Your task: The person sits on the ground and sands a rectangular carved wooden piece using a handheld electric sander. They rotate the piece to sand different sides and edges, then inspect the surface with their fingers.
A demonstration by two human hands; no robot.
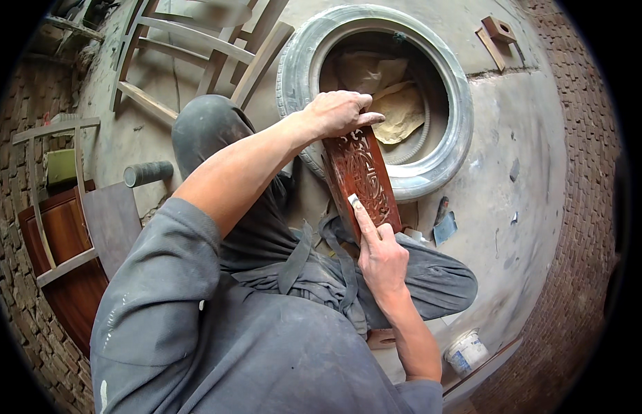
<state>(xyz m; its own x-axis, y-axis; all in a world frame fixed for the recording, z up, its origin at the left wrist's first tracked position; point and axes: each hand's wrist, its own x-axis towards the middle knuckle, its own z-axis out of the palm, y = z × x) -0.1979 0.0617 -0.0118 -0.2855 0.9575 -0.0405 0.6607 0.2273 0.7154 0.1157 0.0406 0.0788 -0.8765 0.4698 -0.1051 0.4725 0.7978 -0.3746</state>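
Note:
A reddish-brown carved wooden piece (368, 174), long and box-like, rests tilted between my lap and the rim of a dusty tyre (460, 124). Its upper face bears cut scrollwork. My left hand (340, 114) is closed over the far end of the piece, fingers curled around its edge. Over the near part, my right hand (381, 252) pinches a small pale piece (354, 200), perhaps folded sandpaper, under the index fingertip and against the carving. The right hand's other fingers are curled in.
Crumpled tan sheets (400, 117) lie inside the tyre. A scraper with a blue-grey blade (445, 228) is on the floor to the right, a white bucket (467, 352) nearer. Wooden chair frames (196, 41) stand far left; a dark cylinder (148, 174) and brown panels (65, 234) lie left.

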